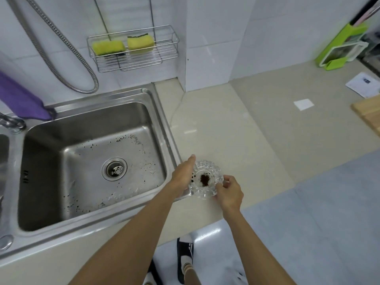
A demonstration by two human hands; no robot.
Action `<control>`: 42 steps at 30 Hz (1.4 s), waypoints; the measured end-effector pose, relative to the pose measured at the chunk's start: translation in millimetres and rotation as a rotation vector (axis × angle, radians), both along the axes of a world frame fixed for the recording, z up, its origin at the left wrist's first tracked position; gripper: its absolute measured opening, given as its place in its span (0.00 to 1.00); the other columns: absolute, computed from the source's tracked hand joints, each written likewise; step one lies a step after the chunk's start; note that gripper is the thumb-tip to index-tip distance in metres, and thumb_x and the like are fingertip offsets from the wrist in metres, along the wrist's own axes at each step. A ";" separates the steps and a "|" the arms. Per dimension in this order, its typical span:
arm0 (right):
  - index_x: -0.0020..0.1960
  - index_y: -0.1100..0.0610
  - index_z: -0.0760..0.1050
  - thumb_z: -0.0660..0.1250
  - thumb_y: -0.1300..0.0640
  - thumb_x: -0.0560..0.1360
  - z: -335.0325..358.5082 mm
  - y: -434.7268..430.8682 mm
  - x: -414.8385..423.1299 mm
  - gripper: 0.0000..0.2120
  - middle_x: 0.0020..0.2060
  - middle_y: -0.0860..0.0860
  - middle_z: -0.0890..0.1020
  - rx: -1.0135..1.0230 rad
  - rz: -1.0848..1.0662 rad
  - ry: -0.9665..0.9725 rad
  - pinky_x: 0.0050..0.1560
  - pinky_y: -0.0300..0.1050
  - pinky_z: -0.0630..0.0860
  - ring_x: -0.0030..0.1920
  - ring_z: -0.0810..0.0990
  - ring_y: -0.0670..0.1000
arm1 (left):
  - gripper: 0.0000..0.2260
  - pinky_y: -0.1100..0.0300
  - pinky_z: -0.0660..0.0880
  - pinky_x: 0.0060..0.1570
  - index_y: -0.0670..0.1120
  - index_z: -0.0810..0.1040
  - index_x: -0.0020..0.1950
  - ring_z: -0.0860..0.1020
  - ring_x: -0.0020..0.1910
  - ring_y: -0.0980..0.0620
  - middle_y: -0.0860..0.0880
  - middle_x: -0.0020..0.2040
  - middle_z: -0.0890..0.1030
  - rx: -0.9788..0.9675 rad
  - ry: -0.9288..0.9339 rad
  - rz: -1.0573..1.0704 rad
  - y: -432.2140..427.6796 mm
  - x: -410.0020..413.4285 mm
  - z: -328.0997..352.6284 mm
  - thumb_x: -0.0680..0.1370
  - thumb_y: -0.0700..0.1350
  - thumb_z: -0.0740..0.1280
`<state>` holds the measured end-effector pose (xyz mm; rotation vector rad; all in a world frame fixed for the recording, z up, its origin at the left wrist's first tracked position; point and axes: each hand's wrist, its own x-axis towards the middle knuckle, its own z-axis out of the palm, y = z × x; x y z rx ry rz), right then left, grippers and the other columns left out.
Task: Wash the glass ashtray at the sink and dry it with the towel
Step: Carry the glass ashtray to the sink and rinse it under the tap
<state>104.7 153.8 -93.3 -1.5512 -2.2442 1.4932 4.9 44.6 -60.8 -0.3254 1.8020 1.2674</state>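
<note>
The left arm point(131, 237) and right arm point(253, 247) are bare along all their visible length. One foot wears a black slipper point(182, 250) with white marks on its strap. Under it is a pale sock point(187, 264) with darker stripes at the ankle. A second dark slipper point(156, 273) shows beside the left arm, mostly hidden.

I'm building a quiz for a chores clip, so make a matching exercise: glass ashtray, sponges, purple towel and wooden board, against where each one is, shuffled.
1 glass ashtray
2 sponges
3 purple towel
4 wooden board

A in the wire rack
B at the counter's right edge
C between the left hand and right hand, by the sink
D draped behind the sink, left

Pairs: 1-C, 2-A, 3-D, 4-B
</note>
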 end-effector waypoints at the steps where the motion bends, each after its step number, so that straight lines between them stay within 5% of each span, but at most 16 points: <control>1: 0.55 0.53 0.77 0.68 0.60 0.75 0.9 0.8 -0.7 0.09 0.46 0.52 0.81 0.002 0.002 -0.003 0.48 0.48 0.78 0.45 0.80 0.53 | 0.32 0.44 0.64 0.72 0.49 0.65 0.76 0.65 0.74 0.43 0.45 0.77 0.64 -0.010 0.008 0.008 -0.3 1.1 1.7 0.79 0.66 0.51; 9: 0.52 0.48 0.80 0.68 0.62 0.73 24.5 5.4 -17.6 0.12 0.43 0.51 0.83 -0.052 0.131 0.048 0.45 0.52 0.83 0.40 0.83 0.51 | 0.25 0.43 0.70 0.68 0.50 0.69 0.73 0.71 0.69 0.42 0.46 0.73 0.70 0.030 0.086 0.212 -26.3 8.4 13.1 0.81 0.61 0.54; 12: 0.51 0.47 0.81 0.69 0.62 0.72 37.4 -8.1 -33.9 0.12 0.41 0.51 0.84 -0.048 0.216 0.085 0.36 0.40 0.80 0.39 0.83 0.49 | 0.17 0.53 0.80 0.50 0.51 0.73 0.69 0.79 0.54 0.47 0.48 0.62 0.76 0.098 0.092 0.313 -51.7 0.1 21.4 0.83 0.54 0.57; 14: 0.50 0.48 0.81 0.69 0.64 0.71 43.8 -21.8 -46.4 0.13 0.40 0.52 0.84 -0.057 0.257 0.100 0.31 0.36 0.78 0.38 0.83 0.49 | 0.15 0.61 0.77 0.42 0.50 0.74 0.69 0.76 0.45 0.54 0.52 0.55 0.76 0.105 0.158 0.315 -71.6 -6.0 26.6 0.84 0.48 0.58; 20: 0.51 0.50 0.82 0.71 0.64 0.71 53.5 -85.4 -87.9 0.12 0.39 0.51 0.84 -0.066 0.369 0.140 0.39 0.41 0.80 0.38 0.83 0.51 | 0.16 0.49 0.82 0.51 0.48 0.79 0.65 0.78 0.58 0.43 0.49 0.65 0.75 0.089 0.248 0.405 -147.1 -35.1 42.0 0.82 0.35 0.60; 24: 0.47 0.48 0.81 0.72 0.65 0.74 62.2 -141.8 -119.6 0.12 0.42 0.54 0.83 -0.207 0.426 0.210 0.35 0.43 0.83 0.41 0.83 0.53 | 0.16 0.44 0.82 0.51 0.47 0.80 0.64 0.80 0.58 0.40 0.45 0.66 0.77 0.094 0.307 0.449 -210.7 -57.7 48.9 0.81 0.33 0.62; 28: 0.54 0.54 0.79 0.69 0.66 0.75 71.1 -200.9 -149.0 0.11 0.42 0.58 0.83 -0.310 0.483 0.239 0.40 0.50 0.84 0.43 0.83 0.56 | 0.16 0.40 0.81 0.50 0.45 0.79 0.65 0.80 0.52 0.43 0.46 0.64 0.77 0.093 0.346 0.513 -274.9 -79.8 56.4 0.81 0.33 0.61; 31: 0.55 0.54 0.78 0.67 0.68 0.76 78.4 -234.8 -168.4 0.13 0.37 0.58 0.82 -0.367 0.498 0.223 0.41 0.50 0.84 0.39 0.82 0.54 | 0.16 0.45 0.82 0.51 0.46 0.78 0.64 0.80 0.52 0.44 0.47 0.63 0.76 0.080 0.364 0.524 -309.6 -93.3 60.6 0.82 0.34 0.59; 35: 0.53 0.56 0.79 0.67 0.69 0.75 88.2 -278.8 -196.3 0.12 0.33 0.54 0.82 -0.445 0.521 0.220 0.35 0.45 0.82 0.35 0.83 0.51 | 0.13 0.59 0.82 0.35 0.50 0.81 0.54 0.81 0.44 0.53 0.52 0.51 0.81 0.125 0.406 0.566 -353.2 -114.0 64.6 0.81 0.34 0.62; 39: 0.53 0.56 0.79 0.68 0.67 0.75 94.5 -310.1 -222.2 0.10 0.41 0.57 0.84 -0.501 0.515 0.191 0.38 0.49 0.84 0.42 0.84 0.56 | 0.13 0.53 0.83 0.42 0.51 0.81 0.50 0.83 0.47 0.48 0.50 0.49 0.83 0.136 0.417 0.590 -384.4 -132.3 69.2 0.80 0.34 0.62; 42: 0.53 0.55 0.79 0.68 0.66 0.76 92.8 -327.3 -241.7 0.09 0.44 0.58 0.86 -0.603 0.503 0.199 0.36 0.48 0.83 0.40 0.86 0.58 | 0.13 0.58 0.82 0.35 0.52 0.80 0.48 0.82 0.44 0.49 0.52 0.48 0.82 0.141 0.442 0.600 -401.4 -149.5 69.4 0.80 0.34 0.63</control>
